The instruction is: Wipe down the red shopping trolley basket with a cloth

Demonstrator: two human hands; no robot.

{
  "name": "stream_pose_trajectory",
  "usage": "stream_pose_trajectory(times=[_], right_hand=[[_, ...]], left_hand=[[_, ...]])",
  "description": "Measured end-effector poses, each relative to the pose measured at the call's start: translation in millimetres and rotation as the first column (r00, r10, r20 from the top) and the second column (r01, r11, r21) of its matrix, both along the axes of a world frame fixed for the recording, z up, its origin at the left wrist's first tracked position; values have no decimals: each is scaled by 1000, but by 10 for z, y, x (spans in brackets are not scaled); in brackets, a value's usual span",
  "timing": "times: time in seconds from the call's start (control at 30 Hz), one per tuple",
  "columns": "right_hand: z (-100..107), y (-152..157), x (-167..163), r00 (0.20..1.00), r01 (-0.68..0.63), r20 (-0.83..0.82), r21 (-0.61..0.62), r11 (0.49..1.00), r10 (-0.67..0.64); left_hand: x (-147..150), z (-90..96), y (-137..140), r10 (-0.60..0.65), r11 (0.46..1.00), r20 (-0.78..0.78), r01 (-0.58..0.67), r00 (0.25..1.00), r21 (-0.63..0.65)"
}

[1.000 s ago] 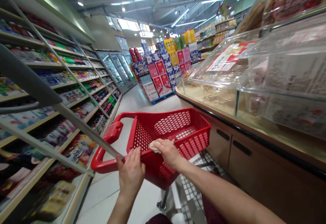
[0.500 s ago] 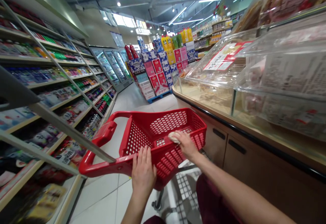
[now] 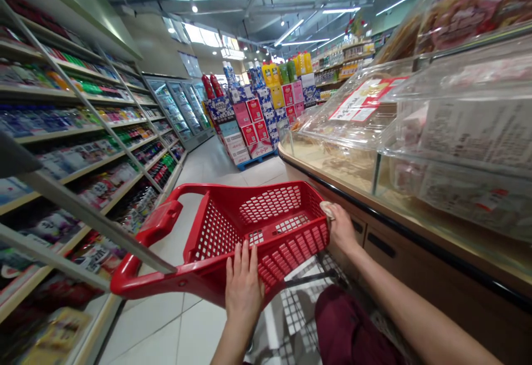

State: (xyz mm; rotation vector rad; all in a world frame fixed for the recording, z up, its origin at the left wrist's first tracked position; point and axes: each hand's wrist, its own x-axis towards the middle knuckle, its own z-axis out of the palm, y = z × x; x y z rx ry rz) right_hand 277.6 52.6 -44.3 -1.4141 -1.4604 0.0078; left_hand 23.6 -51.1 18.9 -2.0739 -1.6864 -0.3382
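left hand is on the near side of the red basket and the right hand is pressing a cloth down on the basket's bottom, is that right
Not quite: the cloth isn't on the basket's bottom. The head view shows the right hand holding it at the top edge of the red basket, by the right-hand end. The left hand is on the near side, as you say.

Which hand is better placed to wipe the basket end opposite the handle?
Likely the right hand: it holds the pale cloth at that end of the basket; the left hand lies on its near side, no cloth visible.
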Motion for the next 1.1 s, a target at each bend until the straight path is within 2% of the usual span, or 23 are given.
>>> stream_pose_trajectory(times=[0.07, 0.13, 0.17, 0.23, 0.3, 0.37, 0.43, 0.47, 0.53, 0.63, 0.67, 0.73, 0.8, 0.87, 0.93, 1.0, 1.03, 1.1], right_hand=[[-13, -17, -11, 1000, 8, -13, -3, 1000, -8], [-10, -94, -217, 986, -156, 62, 21, 988, 154], [-5, -134, -328, 957, -269, 117, 30, 963, 264], [0, -176, -430, 915, -378, 173, 42, 925, 365], [-11, -147, -318, 951, -292, 123, 55, 955, 284], [-35, -79, -119, 996, -93, 1, 39, 995, 93], [-52, -51, -48, 998, 16, -66, 7, 1000, -16], [-54, -70, -100, 998, 11, -63, 2, 1000, -11], [-39, -158, -340, 994, -111, 9, 31, 993, 111], [13, -273, -653, 922, -365, 177, 96, 926, 344], [23, -277, -648, 905, -397, 207, 104, 912, 371], [-10, -230, -454, 934, -330, 179, 105, 938, 309], [-149, -165, -140, 987, -149, 78, 86, 985, 143], [-398, -163, 107, 999, -36, 27, 45, 998, 35], [-703, -264, 185, 998, -13, 54, -22, 1000, 14], [-943, -423, 122, 994, -27, 106, -91, 995, 36], [-997, -495, 70, 991, -36, 123, -113, 993, 49], [-937, -566, -12, 990, -48, 129, -102, 994, 61]], left_hand=[[23, 3, 0, 42, 999, 24, -42, 999, -17], [49, 13, 2, 77, 997, 32, -77, 996, -24], [56, 18, 1, 82, 996, 27, -81, 996, -25], [56, 25, -6, 71, 997, 16, -71, 997, -28], [50, 20, -15, 53, 998, 11, -52, 999, -38], [53, 4, -18, 54, 998, 21, -53, 998, -45], [70, -13, -14, 68, 997, 35, -66, 997, -45], [81, -16, -10, 72, 997, 40, -71, 997, -44], [96, -9, -7, 69, 997, 39, -67, 997, -38], [87, 20, -17, 58, 998, 26, -57, 998, -36], [77, 28, -22, 54, 998, 20, -53, 998, -36], [62, 32, -31, 47, 998, 12, -46, 999, -33], [60, 23, -33, 47, 998, 13, -47, 999, -30], [71, 11, -27, 60, 998, 21, -59, 998, -38], [82, 5, -17, 73, 996, 24, -72, 997, -50], [81, 2, -9, 75, 996, 18, -74, 997, -51], [76, 1, -8, 69, 997, 14, -68, 998, -49], [63, -5, -9, 51, 998, 2, -50, 999, -42]])
